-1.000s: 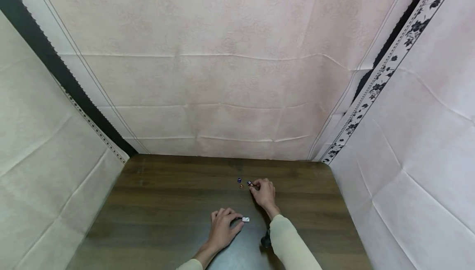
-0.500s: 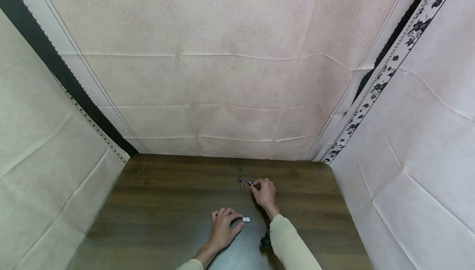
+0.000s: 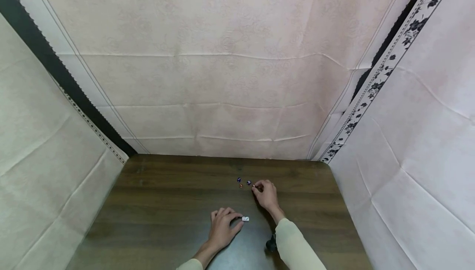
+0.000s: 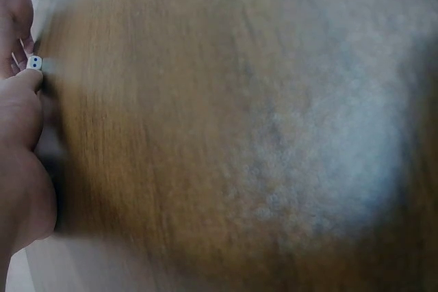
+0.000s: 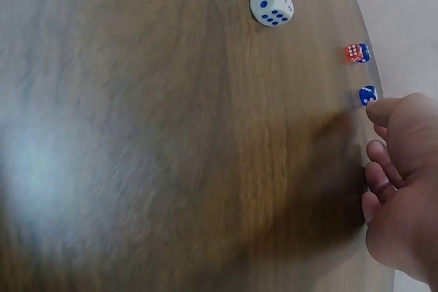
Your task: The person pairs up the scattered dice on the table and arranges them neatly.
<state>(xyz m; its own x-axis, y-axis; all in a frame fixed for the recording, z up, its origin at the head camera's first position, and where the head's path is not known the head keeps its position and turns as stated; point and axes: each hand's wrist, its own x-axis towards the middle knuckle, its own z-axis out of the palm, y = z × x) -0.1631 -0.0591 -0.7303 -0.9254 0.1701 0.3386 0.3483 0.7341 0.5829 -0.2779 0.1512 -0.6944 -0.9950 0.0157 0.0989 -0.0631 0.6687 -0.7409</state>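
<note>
My left hand (image 3: pixel 222 225) rests on the dark wooden table (image 3: pixel 167 204). Its thumb (image 4: pixel 22 94) and a finger pinch a white die (image 4: pixel 34 63). The right wrist view shows two white dice with blue pips (image 5: pixel 271 5) touching each other at that fingertip. Farther back, my right hand (image 3: pixel 266 193) has curled fingers and seems to pinch a tiny orange die (image 3: pixel 254 186) at its tips. A blue die (image 5: pixel 367 94) lies right beside its fingertip (image 5: pixel 384 109). An orange die and another blue die (image 5: pixel 356 52) sit together a little beyond it.
Pale patterned cloth walls (image 3: pixel 230 76) close off the table at the back and on both sides. A floral-edged strip (image 3: pixel 375 84) runs down the right corner. A black wrist-mounted device (image 3: pixel 271 244) sits under my right sleeve.
My right hand has drawn slightly right, away from the blue die, with the orange speck staying at its fingertips. The left hand and the white dice have not moved.
</note>
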